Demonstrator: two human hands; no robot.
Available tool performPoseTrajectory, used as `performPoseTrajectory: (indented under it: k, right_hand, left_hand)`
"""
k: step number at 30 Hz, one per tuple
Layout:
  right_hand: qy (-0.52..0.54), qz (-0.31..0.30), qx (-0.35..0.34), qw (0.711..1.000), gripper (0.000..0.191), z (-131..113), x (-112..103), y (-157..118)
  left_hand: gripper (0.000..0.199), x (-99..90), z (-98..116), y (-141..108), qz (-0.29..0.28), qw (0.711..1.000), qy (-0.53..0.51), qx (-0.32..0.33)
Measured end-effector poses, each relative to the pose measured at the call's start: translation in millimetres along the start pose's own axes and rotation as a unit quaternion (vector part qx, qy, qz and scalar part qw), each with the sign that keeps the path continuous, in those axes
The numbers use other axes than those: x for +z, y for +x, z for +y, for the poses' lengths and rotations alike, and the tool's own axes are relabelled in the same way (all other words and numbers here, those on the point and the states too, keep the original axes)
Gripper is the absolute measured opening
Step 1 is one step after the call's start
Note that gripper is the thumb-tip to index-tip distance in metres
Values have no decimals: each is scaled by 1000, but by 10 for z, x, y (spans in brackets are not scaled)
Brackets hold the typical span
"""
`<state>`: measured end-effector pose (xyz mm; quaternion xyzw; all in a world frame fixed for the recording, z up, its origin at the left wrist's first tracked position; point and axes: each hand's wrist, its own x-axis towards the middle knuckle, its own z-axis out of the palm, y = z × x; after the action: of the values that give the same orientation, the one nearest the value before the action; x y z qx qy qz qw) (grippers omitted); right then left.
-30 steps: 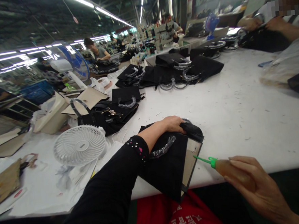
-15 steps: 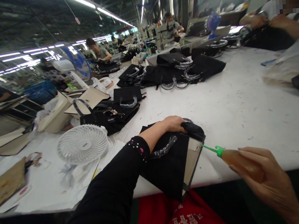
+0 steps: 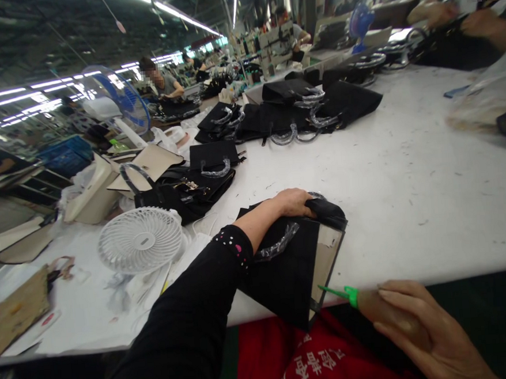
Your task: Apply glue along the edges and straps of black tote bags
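Note:
A black handbag (image 3: 287,276) lies at the table's front edge, its plastic-wrapped handle (image 3: 278,244) on top and a pale beige panel (image 3: 325,256) exposed along its right side. My left hand (image 3: 297,202) grips the upper edge of the bag, fingers curled over the black material; the fingertips are partly hidden. In my right hand (image 3: 422,322) is a squeeze glue bottle (image 3: 392,315) with brownish contents and a green nozzle. The nozzle tip is at the lower part of the beige panel; whether it touches cannot be made out.
A white fan (image 3: 141,240) stands on the left of the white table (image 3: 390,174). Black handbags (image 3: 285,115) are heaped at the back, more (image 3: 183,188) behind the fan. A co-worker's hands (image 3: 484,23) handle black material at upper right, near a clear plastic bag (image 3: 485,107).
My right hand has moved the glue bottle down and left, its nozzle passing from the panel's upper end to its lower end. My left hand stays on the bag.

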<state>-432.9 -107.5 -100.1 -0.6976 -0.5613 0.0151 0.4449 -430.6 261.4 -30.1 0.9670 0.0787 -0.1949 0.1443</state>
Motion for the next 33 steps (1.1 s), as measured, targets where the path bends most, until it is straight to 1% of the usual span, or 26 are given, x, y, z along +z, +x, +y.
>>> performPoseTrajectory:
  k: [3, 4, 7, 8, 10, 12, 14, 16, 19, 22, 24, 25, 27, 30, 33]
  right_hand:
    - [45, -50, 30, 997, 32, -28, -10, 71]
    - [48, -49, 42, 997, 32, -37, -10, 91]
    - [44, -9, 91, 995, 27, -68, -11, 149]
    - [58, -15, 111, 992, 25, -84, -13, 170]
    - [111, -59, 152, 980, 20, -127, -23, 210]
    - [158, -97, 187, 965, 20, -171, -40, 244]
    - [166, -106, 201, 959, 21, -195, -62, 272]
    - [146, -100, 182, 967, 19, -187, -85, 300]
    - [91, -74, 117, 986, 20, -95, -108, 355]
    - [22, -20, 67, 997, 28, 97, -103, 425]
    - [-13, 14, 50, 999, 31, 260, -91, 480]
    - [-23, 27, 48, 998, 32, 342, -88, 509]
    - [-27, 43, 53, 997, 33, 484, -90, 564]
    - [-22, 60, 63, 996, 32, 618, -113, 621]
    - [-11, 79, 77, 994, 33, 671, -143, 632]
  left_hand:
    - [40, -4, 3, 0, 1, 1000, 6, -3]
    - [40, -5, 3, -1, 2, 1000, 8, -4]
    - [38, 1, -1, -5, 6, 1000, 13, -3]
    - [38, 8, -1, -9, 8, 1000, 14, 0]
    - [36, 25, 5, -23, 15, 1000, 17, 5]
    - [35, 28, 17, -54, 24, 999, 22, 8]
    - [33, -19, 36, -114, 35, 999, 30, 9]
    - [30, -151, 63, -209, 51, 998, 39, 8]
    - [27, -505, 147, -414, 93, 994, 59, 7]
    - [27, -880, 316, -645, 144, 986, 81, 4]
    - [25, -1016, 464, -781, 190, 976, 110, 5]
    - [23, -1033, 539, -839, 211, 969, 129, 5]
    - [19, -974, 669, -936, 237, 959, 153, 3]
    - [12, -764, 782, -1049, 230, 963, 138, -17]
    - [9, -587, 804, -1141, 229, 966, 110, -45]
